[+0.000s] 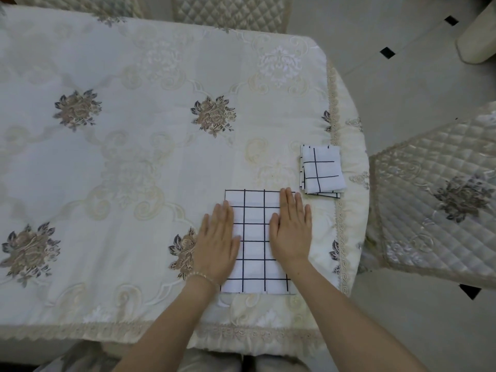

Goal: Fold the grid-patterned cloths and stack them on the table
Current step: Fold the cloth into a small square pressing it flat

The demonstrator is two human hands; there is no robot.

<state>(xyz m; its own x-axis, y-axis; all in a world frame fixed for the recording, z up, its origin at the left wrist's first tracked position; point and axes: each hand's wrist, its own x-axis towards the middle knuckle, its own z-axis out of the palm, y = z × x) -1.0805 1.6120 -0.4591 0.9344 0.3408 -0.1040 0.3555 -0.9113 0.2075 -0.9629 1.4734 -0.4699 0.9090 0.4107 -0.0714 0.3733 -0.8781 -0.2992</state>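
Observation:
A white cloth with a black grid (255, 218) lies flat as a tall rectangle near the table's front right. My left hand (218, 237) presses flat on its left edge with straight fingers. My right hand (292, 226) presses flat on its right side, fingers straight and pointing away from me. Beyond them to the right sits a small stack of folded grid cloths (322, 170), close to the table's right edge. Both hands are apart from that stack.
The table (134, 157) wears a cream embroidered tablecloth with flower motifs and a lace border. A quilted chair cushion (434, 205) stands at the right, more quilted chairs at the back. Tiled floor shows beyond the right edge.

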